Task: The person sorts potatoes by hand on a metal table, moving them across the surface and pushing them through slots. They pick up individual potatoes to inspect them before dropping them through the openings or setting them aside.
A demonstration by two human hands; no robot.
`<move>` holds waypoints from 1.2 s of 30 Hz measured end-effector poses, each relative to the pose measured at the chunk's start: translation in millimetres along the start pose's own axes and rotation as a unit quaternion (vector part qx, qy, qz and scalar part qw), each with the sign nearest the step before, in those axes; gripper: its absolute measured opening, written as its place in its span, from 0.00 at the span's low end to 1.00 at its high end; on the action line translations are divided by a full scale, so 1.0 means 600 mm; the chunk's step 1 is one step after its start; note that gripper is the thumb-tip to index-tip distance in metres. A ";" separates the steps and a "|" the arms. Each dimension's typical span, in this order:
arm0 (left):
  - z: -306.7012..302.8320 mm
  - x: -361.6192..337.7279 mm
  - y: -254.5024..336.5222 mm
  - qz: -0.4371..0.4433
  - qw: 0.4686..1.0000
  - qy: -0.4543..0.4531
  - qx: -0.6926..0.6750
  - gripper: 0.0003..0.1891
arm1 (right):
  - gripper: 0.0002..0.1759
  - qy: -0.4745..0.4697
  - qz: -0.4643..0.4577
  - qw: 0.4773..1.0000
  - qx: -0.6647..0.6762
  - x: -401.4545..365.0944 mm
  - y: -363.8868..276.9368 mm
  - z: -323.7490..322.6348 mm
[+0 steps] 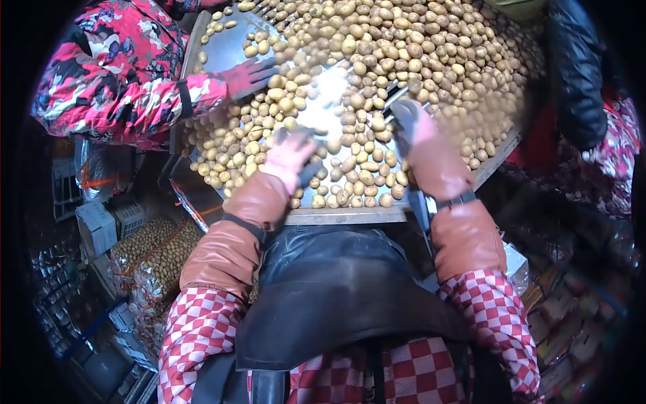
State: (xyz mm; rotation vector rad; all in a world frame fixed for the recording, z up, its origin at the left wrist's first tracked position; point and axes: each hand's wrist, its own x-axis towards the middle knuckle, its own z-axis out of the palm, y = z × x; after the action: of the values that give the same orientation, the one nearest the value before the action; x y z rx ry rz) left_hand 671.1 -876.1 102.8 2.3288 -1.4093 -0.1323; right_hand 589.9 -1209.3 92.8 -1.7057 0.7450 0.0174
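Note:
Many small yellow-brown potatoes (434, 50) lie on a metal-topped table (325, 97) in front of me. Over the loose potatoes left of the bare metal strip is my left hand (291, 160), in a pink glove with dark fingers. Its fingers are spread and slightly blurred, with no potato visibly gripped. My right hand (414, 126), gloved alike, reaches to the edge of the big heap, beside dark slots (394, 99) in the tabletop. Its fingers stretch forward; what lies under the palm is hidden.
Across on the left, another person's gloved hand (250, 75) rests among potatoes. At the right stands a person in a dark sleeve (577, 74). A wooden rim (346, 216) edges the table before me. Bags of potatoes (158, 259) and a white box (96, 227) stand lower left.

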 end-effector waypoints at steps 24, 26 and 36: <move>-0.045 -0.053 -0.069 -0.165 0.967 -0.033 0.191 0.22 | 0.24 0.321 -0.097 0.872 -0.355 -0.420 0.255 -0.321; -0.064 -0.082 -0.082 -0.216 0.957 -0.026 0.192 0.24 | 0.25 0.310 -0.127 0.937 -0.100 -0.386 0.248 -0.271; -0.023 -0.043 0.092 0.060 0.996 -0.054 0.033 0.24 | 0.43 0.026 -0.028 0.787 -0.616 -0.282 0.033 -0.124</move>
State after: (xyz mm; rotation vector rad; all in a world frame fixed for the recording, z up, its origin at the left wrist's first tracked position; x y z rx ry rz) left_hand 617.1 -872.0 133.7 2.3129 -1.6239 -0.1812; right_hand 418.3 -1198.0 163.5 -2.9834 0.7596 0.5251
